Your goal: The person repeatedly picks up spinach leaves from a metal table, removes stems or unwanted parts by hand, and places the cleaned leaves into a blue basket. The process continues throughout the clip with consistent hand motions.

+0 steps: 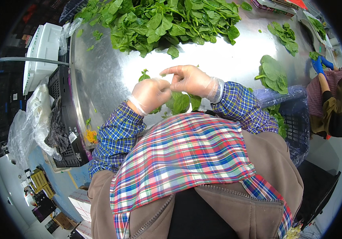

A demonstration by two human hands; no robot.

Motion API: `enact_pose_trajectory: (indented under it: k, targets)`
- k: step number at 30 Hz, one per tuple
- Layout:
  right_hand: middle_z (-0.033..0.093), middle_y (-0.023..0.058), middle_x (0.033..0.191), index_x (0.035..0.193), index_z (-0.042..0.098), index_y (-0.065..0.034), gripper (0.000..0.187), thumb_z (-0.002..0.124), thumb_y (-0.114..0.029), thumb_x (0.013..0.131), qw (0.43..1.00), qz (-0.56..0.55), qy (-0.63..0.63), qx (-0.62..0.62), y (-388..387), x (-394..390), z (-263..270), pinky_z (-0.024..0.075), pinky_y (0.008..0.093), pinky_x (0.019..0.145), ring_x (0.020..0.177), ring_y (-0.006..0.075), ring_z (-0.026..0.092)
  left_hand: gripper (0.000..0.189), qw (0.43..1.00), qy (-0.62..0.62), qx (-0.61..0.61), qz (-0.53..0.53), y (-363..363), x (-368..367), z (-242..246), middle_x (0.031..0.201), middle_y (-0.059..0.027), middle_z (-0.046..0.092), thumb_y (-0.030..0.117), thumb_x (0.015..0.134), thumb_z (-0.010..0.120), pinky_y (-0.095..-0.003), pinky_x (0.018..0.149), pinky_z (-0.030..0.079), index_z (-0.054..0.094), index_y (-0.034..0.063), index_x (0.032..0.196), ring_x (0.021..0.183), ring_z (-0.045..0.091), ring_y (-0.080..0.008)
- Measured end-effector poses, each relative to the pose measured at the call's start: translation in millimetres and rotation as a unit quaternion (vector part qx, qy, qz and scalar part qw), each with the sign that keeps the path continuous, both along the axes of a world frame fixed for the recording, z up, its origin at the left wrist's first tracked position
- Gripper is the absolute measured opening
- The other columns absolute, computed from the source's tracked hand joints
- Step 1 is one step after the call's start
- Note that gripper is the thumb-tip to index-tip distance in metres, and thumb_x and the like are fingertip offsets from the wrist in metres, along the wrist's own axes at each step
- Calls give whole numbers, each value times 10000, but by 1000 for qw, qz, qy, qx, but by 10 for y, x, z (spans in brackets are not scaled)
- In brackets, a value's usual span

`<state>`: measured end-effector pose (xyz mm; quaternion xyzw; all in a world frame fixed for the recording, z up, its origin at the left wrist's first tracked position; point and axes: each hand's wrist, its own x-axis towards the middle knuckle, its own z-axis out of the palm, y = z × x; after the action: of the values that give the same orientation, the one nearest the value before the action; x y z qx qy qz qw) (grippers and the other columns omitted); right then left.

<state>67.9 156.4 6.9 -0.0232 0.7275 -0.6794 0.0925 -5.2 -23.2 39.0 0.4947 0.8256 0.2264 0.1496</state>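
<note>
My left hand (150, 95), in a clear plastic glove, has its fingers curled in; a small green sprig shows just above it and leaves below. Close against it is my right hand (190, 80), also gloved, its index finger stretched out to the left and its thumb near the left hand. What lies between the fingers is hidden. Loose green leaves (179, 103) lie below both hands at the table's near edge. Beyond them, a large heap of leafy greens (165, 24) covers the far part of the metal table (99, 77).
A bunch of leaves (273, 73) lies at the right, above a plastic-lined blue basket (293, 125). Another bunch (285, 37) is farther off. Yellow ties (90, 135) sit at the left edge, beside a black crate (66, 149). At far right, a person with blue gloves (318, 65) handles greens.
</note>
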Motion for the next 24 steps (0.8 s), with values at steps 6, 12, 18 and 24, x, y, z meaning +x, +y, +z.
enact_pose_trajectory:
  k: [6, 12, 18, 24]
  targets:
    - [614, 17, 740, 1252, 552, -77, 440, 626, -41, 819, 998, -7, -2, -63, -44, -12, -7, 475, 233, 675, 699, 83, 557, 158, 936, -328, 110, 71, -39, -51, -227, 608, -78, 524, 174, 788, 543, -328, 515, 402, 595, 50, 706, 543, 516, -188]
    - [611, 12, 774, 1281, 525, -70, 447, 645, -115, 852, 991, -1, 1, -133, -47, -12, 2, 476, 237, 700, 723, 85, 561, 91, 634, -710, 195, 235, -29, 73, -359, 563, 23, 372, 130, 753, 461, -251, 447, 201, 486, 100, 671, 461, 274, -97]
    - [633, 23, 826, 1301, 493, -44, 466, 635, -132, 866, 979, 4, 44, -198, -78, -16, -16, 467, 245, 738, 769, 89, 574, 113, 553, -769, 244, 209, -44, 10, -527, 576, 15, 414, 177, 785, 472, -250, 447, 257, 522, 96, 724, 466, 326, -100]
    - [621, -3, 876, 1283, 511, -59, 427, 623, -127, 876, 951, -78, -77, -289, -10, -39, 3, 457, 221, 819, 818, 69, 559, 191, 567, -705, 279, 322, -15, 11, -511, 834, -29, 581, 195, 836, 482, -263, 528, 385, 566, 56, 937, 674, 528, -135]
